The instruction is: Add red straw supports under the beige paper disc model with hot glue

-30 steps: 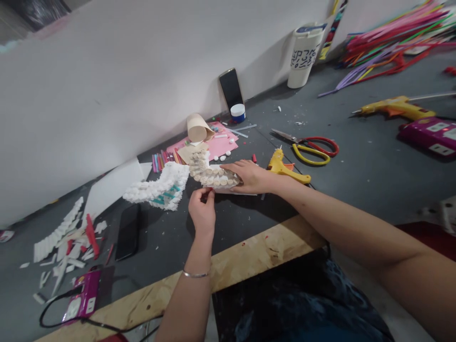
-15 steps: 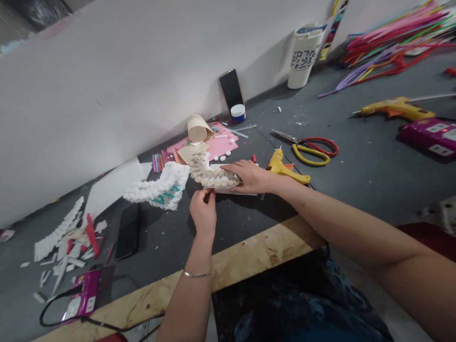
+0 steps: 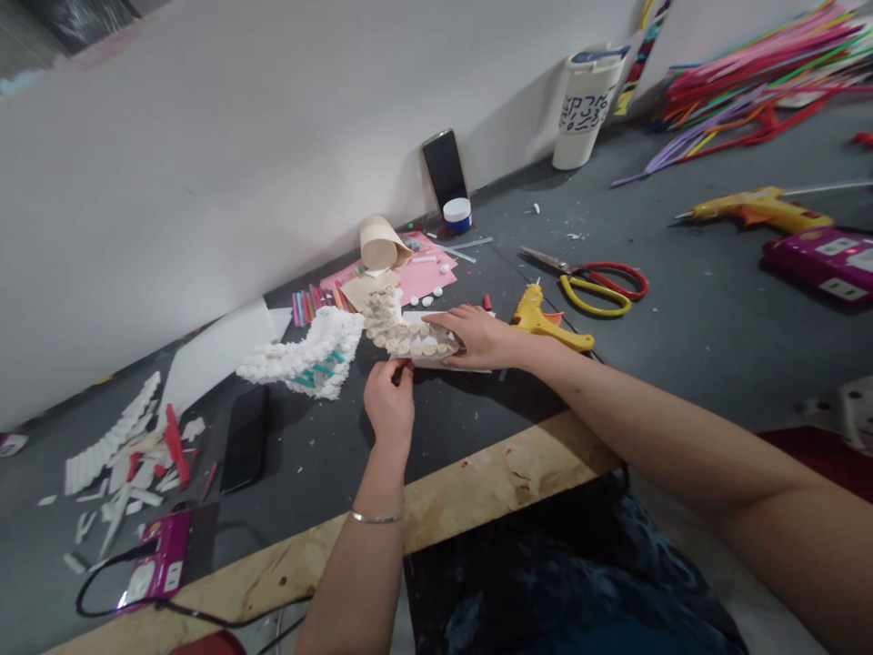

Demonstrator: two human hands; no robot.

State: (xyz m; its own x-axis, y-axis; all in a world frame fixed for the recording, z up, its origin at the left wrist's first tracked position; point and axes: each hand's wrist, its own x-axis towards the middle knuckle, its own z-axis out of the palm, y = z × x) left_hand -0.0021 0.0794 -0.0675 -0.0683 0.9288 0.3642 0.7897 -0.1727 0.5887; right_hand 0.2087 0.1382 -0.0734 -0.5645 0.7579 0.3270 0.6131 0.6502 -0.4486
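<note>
Left hand (image 3: 388,407) pinched a small red piece (image 3: 402,364) at the curved cream paper-coil panel (image 3: 409,338); right hand (image 3: 481,337) lay spread upon it.

The table (image 3: 450,437) has a dark gray top and a light wood edge (image 3: 505,482) near the person. Many things lie on it. There is a white puffy paper shape (image 3: 306,355) with some green on it, and a pile of white paper bits (image 3: 119,455) near a black phone (image 3: 244,438). A sheet of pink paper (image 3: 423,277) sits by the wall. Farther along are a small yellow glue gun (image 3: 546,327), scissors (image 3: 600,287) with red and yellow handles, a big yellow glue gun (image 3: 757,209), two purple power strips (image 3: 825,264), and a heap of bright pipe cleaners (image 3: 750,91).
</note>
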